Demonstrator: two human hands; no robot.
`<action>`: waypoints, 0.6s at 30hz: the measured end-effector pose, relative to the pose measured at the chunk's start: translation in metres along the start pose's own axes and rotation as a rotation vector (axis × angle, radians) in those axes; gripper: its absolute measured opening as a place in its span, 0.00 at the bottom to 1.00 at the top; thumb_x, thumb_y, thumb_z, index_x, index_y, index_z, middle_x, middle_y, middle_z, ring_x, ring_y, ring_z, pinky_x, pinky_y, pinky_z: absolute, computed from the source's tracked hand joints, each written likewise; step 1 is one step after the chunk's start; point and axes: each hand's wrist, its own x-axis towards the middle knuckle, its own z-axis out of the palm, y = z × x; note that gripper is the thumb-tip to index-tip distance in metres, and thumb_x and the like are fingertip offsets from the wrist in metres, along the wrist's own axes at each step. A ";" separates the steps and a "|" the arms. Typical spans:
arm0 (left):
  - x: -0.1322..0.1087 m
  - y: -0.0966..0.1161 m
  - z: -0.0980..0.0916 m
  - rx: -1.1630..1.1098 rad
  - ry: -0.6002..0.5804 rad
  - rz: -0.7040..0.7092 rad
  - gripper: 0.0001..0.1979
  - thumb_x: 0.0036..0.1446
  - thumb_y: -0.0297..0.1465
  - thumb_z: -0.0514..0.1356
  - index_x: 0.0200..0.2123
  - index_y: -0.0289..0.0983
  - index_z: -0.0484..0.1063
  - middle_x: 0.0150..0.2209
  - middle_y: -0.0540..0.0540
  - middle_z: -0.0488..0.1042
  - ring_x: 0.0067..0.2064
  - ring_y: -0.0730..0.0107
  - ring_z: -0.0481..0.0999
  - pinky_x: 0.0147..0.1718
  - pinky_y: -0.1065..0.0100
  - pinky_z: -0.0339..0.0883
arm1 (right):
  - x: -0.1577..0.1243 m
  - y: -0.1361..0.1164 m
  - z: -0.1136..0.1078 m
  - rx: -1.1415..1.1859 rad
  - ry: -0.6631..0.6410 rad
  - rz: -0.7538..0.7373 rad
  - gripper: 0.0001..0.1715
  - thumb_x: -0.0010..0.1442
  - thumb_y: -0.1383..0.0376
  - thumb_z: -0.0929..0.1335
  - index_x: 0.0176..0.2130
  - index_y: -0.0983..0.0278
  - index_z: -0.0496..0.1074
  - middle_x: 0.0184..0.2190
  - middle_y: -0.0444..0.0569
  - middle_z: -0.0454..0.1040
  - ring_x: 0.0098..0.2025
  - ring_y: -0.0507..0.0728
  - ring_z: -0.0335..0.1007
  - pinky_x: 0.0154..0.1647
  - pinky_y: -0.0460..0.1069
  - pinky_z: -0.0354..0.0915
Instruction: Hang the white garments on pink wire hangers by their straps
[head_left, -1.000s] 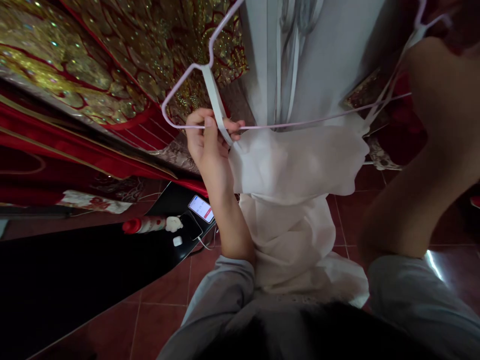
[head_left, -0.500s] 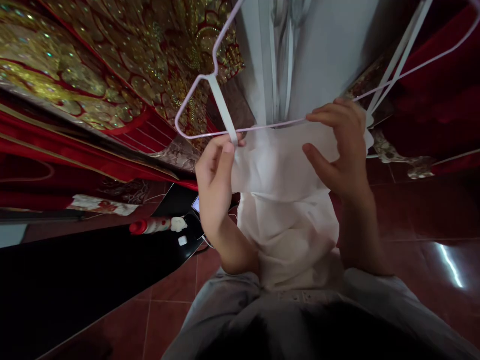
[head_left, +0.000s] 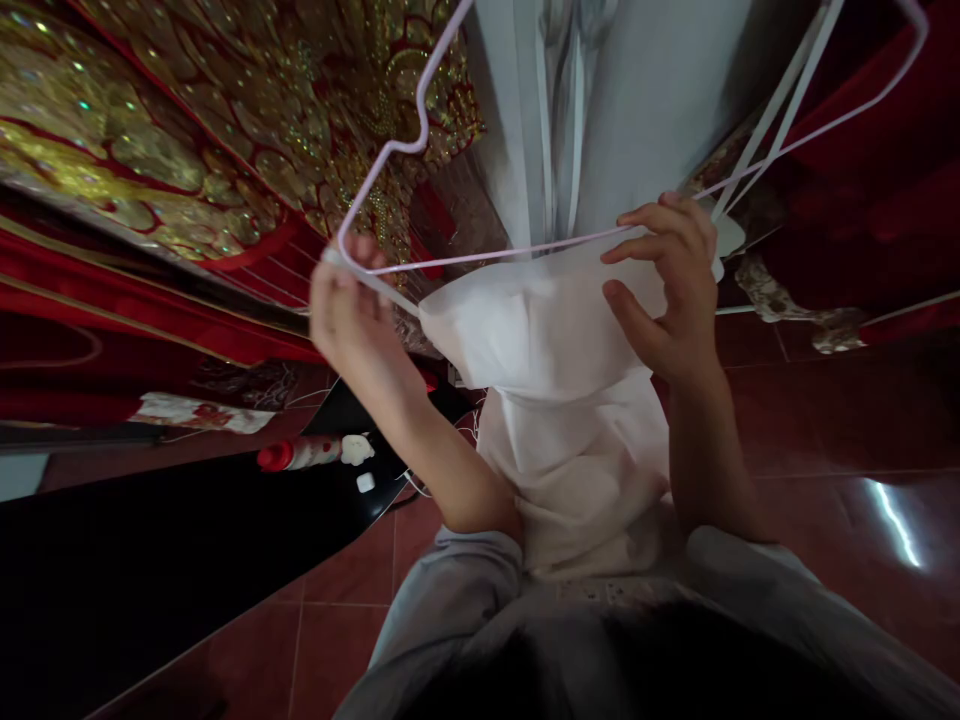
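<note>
A pale pink hanger [head_left: 487, 257] lies across the view, its left corner bent round beside my left hand [head_left: 349, 300]. My left hand is closed on a white strap [head_left: 401, 302], drawn out to the hanger's left corner; its fingers are partly blurred. The strap runs to a white garment [head_left: 555, 330], which hangs in folds below the hanger's lower bar. At the bar's right part is my right hand [head_left: 667, 285], thumb apart from the fingers and fingertips over the bar. More white straps [head_left: 780, 115] loop across the hanger's right side.
Sequined gold and red garments [head_left: 247, 110] hang at left. Pale grey cloth with ribbons [head_left: 637, 100] hangs ahead. On a black table [head_left: 187, 540] lie a red-capped bottle [head_left: 300, 453], a white case [head_left: 365, 483] and cables. Dark red clothing [head_left: 862, 220] stands at right above the tiled floor [head_left: 810, 430].
My left hand has moved left with the strap, from the lower bar to the hanger's left corner, stretching the garment's upper left edge outward. My right hand has barely moved.
</note>
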 end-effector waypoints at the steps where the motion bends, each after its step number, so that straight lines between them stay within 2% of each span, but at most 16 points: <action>1: -0.008 -0.004 0.004 0.006 -0.063 -0.038 0.13 0.77 0.33 0.55 0.41 0.40 0.80 0.45 0.49 0.84 0.57 0.60 0.81 0.65 0.55 0.69 | 0.000 -0.004 -0.001 -0.004 -0.005 -0.002 0.13 0.65 0.59 0.68 0.49 0.46 0.73 0.57 0.42 0.76 0.70 0.64 0.64 0.77 0.72 0.55; 3: -0.022 -0.005 0.017 -0.038 -0.163 -0.119 0.19 0.79 0.30 0.49 0.40 0.40 0.79 0.41 0.49 0.85 0.51 0.64 0.84 0.62 0.56 0.72 | 0.002 -0.013 0.000 -0.009 -0.010 -0.005 0.13 0.66 0.59 0.67 0.51 0.45 0.72 0.58 0.42 0.75 0.70 0.64 0.64 0.78 0.71 0.55; 5: -0.032 0.000 0.032 -0.151 -0.201 -0.131 0.18 0.79 0.29 0.49 0.40 0.39 0.76 0.39 0.48 0.84 0.47 0.64 0.85 0.58 0.57 0.75 | 0.004 -0.018 0.002 0.002 -0.017 -0.014 0.13 0.67 0.58 0.67 0.51 0.45 0.72 0.59 0.42 0.75 0.70 0.64 0.64 0.77 0.71 0.55; 6: -0.035 0.003 0.038 -0.204 -0.198 -0.121 0.16 0.78 0.28 0.49 0.39 0.39 0.74 0.38 0.48 0.83 0.45 0.64 0.85 0.57 0.57 0.75 | 0.004 -0.018 0.004 0.027 0.027 -0.029 0.13 0.67 0.57 0.67 0.51 0.46 0.73 0.58 0.44 0.75 0.68 0.65 0.65 0.76 0.70 0.57; 7: -0.037 0.004 0.042 -0.237 -0.188 -0.111 0.15 0.78 0.28 0.50 0.37 0.39 0.71 0.37 0.47 0.82 0.44 0.63 0.85 0.56 0.57 0.76 | 0.004 -0.014 0.006 0.068 0.122 -0.039 0.12 0.66 0.56 0.67 0.50 0.47 0.74 0.56 0.45 0.75 0.66 0.65 0.67 0.73 0.69 0.62; 10: -0.039 0.000 0.046 -0.195 -0.166 -0.106 0.12 0.78 0.31 0.52 0.38 0.39 0.68 0.36 0.45 0.78 0.47 0.59 0.84 0.54 0.58 0.75 | 0.002 0.014 0.015 0.231 0.604 0.017 0.14 0.60 0.56 0.70 0.47 0.52 0.77 0.48 0.48 0.72 0.51 0.61 0.72 0.56 0.62 0.72; 11: -0.040 -0.003 0.045 -0.161 -0.169 -0.105 0.11 0.78 0.33 0.52 0.39 0.40 0.69 0.37 0.45 0.78 0.49 0.58 0.84 0.53 0.59 0.75 | 0.001 0.027 0.016 0.272 0.724 0.060 0.16 0.57 0.57 0.71 0.47 0.54 0.77 0.45 0.48 0.72 0.47 0.58 0.72 0.50 0.59 0.72; 12: -0.040 -0.007 0.044 -0.135 -0.178 -0.090 0.11 0.78 0.35 0.53 0.40 0.41 0.69 0.38 0.45 0.78 0.51 0.58 0.83 0.51 0.60 0.75 | 0.000 0.040 0.017 0.308 0.769 0.116 0.19 0.55 0.58 0.72 0.47 0.55 0.77 0.44 0.48 0.73 0.44 0.57 0.72 0.46 0.56 0.71; 13: -0.041 -0.010 0.042 -0.126 -0.189 -0.072 0.11 0.78 0.36 0.53 0.41 0.41 0.70 0.39 0.45 0.78 0.51 0.58 0.83 0.48 0.62 0.76 | -0.002 0.051 0.017 0.340 0.746 0.177 0.21 0.52 0.60 0.72 0.48 0.57 0.77 0.42 0.48 0.74 0.41 0.55 0.72 0.41 0.54 0.70; 15: -0.041 -0.015 0.041 -0.143 -0.215 -0.042 0.11 0.78 0.35 0.52 0.41 0.42 0.70 0.38 0.45 0.78 0.50 0.59 0.83 0.45 0.63 0.75 | -0.003 0.063 0.013 0.392 0.607 0.289 0.23 0.51 0.62 0.73 0.48 0.60 0.78 0.38 0.49 0.76 0.34 0.52 0.69 0.30 0.48 0.63; 18: -0.040 -0.018 0.041 -0.156 -0.225 -0.020 0.10 0.77 0.34 0.53 0.40 0.42 0.70 0.37 0.45 0.76 0.48 0.59 0.83 0.43 0.63 0.74 | 0.002 0.053 0.001 0.420 0.518 0.366 0.13 0.50 0.64 0.74 0.39 0.62 0.79 0.29 0.44 0.72 0.21 0.45 0.54 0.19 0.43 0.47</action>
